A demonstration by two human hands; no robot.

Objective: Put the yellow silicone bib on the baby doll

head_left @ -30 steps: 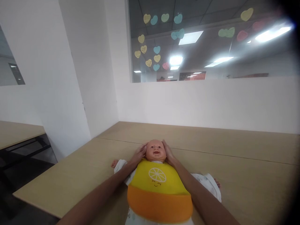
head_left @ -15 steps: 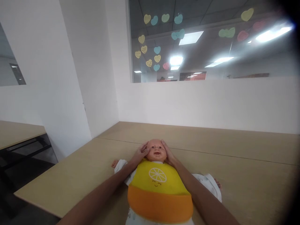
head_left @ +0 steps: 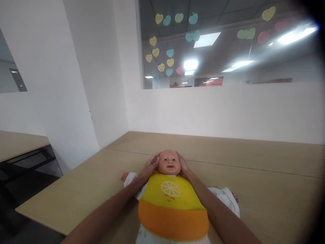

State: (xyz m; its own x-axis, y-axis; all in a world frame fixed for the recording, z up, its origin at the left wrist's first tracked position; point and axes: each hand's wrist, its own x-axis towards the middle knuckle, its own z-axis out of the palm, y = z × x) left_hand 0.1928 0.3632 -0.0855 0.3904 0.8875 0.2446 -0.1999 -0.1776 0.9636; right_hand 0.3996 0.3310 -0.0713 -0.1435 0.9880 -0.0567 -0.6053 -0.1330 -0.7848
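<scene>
A baby doll (head_left: pixel 169 166) lies on its back on the table, its head toward the wall and its arms spread out. Over its patterned white clothes it wears a yellow bib (head_left: pixel 157 186) with an orange lower pocket and a printed citrus slice. My left hand (head_left: pixel 151 166) cups the left side of the doll's head, fingers and thumb curved along it. On the other side my right hand (head_left: pixel 183 166) holds the head too, most of its fingers hidden behind it. Both forearms reach across beside the bib.
The light wood table (head_left: pixel 101 179) has a seam across it and ends at a white wall (head_left: pixel 215 112). A window above carries heart-shaped paper notes (head_left: pixel 170 53). At the left, past a pillar (head_left: pixel 96 74), stands another table (head_left: pixel 22 144).
My left thumb has drawn back from the doll's cheek toward the side of its head. My right fingers have shifted slightly at the other side. The doll and bib stay in place.
</scene>
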